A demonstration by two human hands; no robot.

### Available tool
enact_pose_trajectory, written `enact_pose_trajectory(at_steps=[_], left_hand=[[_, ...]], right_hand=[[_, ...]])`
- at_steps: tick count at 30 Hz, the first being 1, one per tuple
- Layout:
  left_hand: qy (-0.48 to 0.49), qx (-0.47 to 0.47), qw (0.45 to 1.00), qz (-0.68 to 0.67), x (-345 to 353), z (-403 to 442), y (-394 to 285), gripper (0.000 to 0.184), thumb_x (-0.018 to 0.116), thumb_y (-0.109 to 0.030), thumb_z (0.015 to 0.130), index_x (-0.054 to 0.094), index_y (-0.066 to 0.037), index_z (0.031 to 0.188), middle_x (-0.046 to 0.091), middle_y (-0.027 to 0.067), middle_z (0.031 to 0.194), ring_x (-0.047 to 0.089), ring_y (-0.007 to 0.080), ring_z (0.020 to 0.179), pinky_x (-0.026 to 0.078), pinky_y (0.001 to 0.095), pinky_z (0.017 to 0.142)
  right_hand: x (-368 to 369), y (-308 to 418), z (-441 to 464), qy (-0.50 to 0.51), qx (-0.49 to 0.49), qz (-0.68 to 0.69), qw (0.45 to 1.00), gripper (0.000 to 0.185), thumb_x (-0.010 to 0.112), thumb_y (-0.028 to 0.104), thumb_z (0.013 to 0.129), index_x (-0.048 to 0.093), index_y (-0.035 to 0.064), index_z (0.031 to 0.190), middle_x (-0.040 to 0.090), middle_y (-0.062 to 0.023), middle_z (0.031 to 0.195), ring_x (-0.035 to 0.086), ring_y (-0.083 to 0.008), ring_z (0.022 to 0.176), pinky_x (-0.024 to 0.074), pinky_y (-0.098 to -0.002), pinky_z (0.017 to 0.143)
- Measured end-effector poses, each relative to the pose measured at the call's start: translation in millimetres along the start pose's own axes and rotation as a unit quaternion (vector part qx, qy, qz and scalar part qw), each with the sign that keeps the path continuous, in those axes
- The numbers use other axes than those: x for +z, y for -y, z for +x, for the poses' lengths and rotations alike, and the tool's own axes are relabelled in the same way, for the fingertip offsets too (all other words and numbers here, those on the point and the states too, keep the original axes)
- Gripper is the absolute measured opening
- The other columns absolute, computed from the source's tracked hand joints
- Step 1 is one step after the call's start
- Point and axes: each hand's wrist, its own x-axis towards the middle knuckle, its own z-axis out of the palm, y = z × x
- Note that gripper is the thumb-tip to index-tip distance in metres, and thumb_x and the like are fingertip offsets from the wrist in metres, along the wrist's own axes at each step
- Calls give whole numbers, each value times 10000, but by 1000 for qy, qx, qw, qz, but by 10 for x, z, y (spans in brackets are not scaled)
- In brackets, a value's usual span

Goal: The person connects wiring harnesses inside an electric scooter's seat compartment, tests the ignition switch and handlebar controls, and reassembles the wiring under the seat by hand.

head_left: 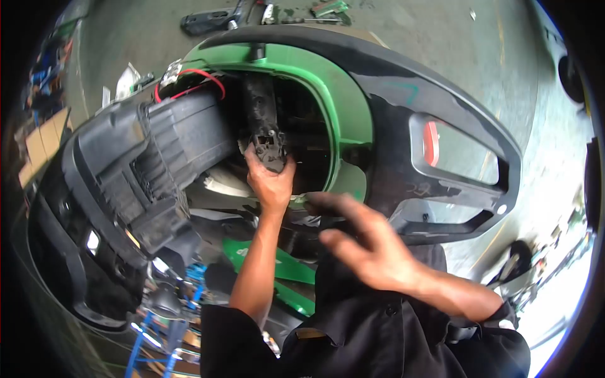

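In the head view, my left hand (272,183) reaches into the round opening of a scooter body and closes around the lower end of a dark, dirty bracket-like part (261,113). A small square hole and a bolt show near its gripped end. Green body trim (351,104) rims the opening on the right and top. My right hand (378,252) is in the air at the lower right of the opening, with fingers apart and nothing in it. Slight blur covers its fingertips. The inside of the opening is mostly dark.
Black ribbed plastic (189,135) fills the left side, with a red cable (208,74) looped above it. A black tail frame (435,104) with a red reflector (431,143) extends right. Loose parts (211,22) lie on the floor. A blue metal frame (148,343) stands at lower left.
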Motion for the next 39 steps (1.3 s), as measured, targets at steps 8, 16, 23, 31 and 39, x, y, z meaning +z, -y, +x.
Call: enact_pose_trajectory(at_steps=[8,16,23,31,39], left_hand=[[185,-129,953,-203,-266,226,-110,345,739,-89,918,564,1,1201,651,41,1062,615,118,926,507,280,838],[275,-305,861,-301,-578,484,-116,445,529,-355,1042,536,-6,1318,629,139,1267,619,261,1148,478,413,1014],[234,-338,822,-394,-548,475,-92,439,505,-321,1041,528,4,1335,617,167,1306,590,311,1206,430,462,1078],[247,-306,841,-371,-574,454,-84,418,533,-282,1026,544,11,1324,628,159,1299,611,283,1182,465,416,1051],[263,-331,797,-431,-651,425,27,426,509,-281,1036,530,0,1354,617,150,1327,582,290,1227,439,443,1075]], right_hand=[[845,-819,397,-145,74,93,982,721,590,112,947,219,-71,1538,376,-281,1523,398,-320,1424,354,-384,1144],[1059,-876,700,-219,101,314,918,722,536,84,878,243,-106,1510,396,-325,1487,376,-366,1432,308,-384,1168],[1026,-960,753,-210,57,360,907,731,504,60,860,241,-71,1529,406,-293,1498,396,-357,1420,314,-375,1164],[1050,-1023,792,-235,7,325,916,683,554,38,886,299,-34,1515,534,-213,1353,538,-225,1219,451,-326,1021],[1092,-956,820,-247,-2,438,864,680,576,56,898,298,-122,1493,510,-199,1399,482,-211,1298,398,-308,1075]])
